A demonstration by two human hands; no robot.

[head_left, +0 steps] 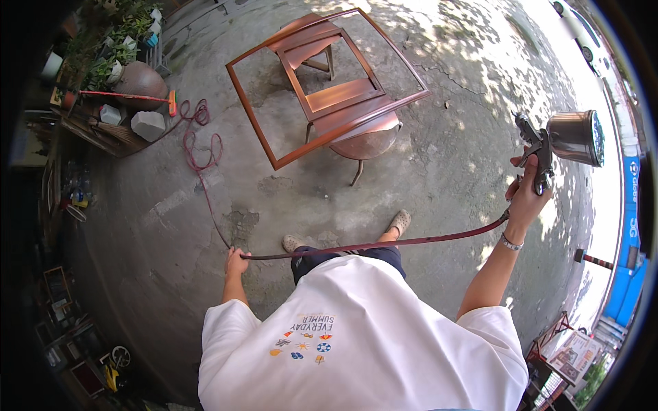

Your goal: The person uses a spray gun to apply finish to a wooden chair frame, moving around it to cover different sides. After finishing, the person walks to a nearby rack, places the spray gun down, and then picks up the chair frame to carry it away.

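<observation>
In my right hand (528, 192) is a metal spray gun (538, 154), held out to the right with my fingers around its handle. A shiny cup (574, 137) is fixed to the gun. From the handle a dark red air hose (384, 245) runs across my body to my left hand (236, 262), which is closed around it. Ahead of me, a large brown wooden frame (252, 116) and a smaller brown frame (295, 77) lie across stools (367, 139). Both hands are apart from the frames.
The hose lies in loops (199, 137) on the concrete floor (171, 226) at the left. Beyond are a round pot (140, 83), a pale block (147, 125), an orange-headed broom (172, 103) and plants (103, 68). A parked car (581, 31) stands at the far right.
</observation>
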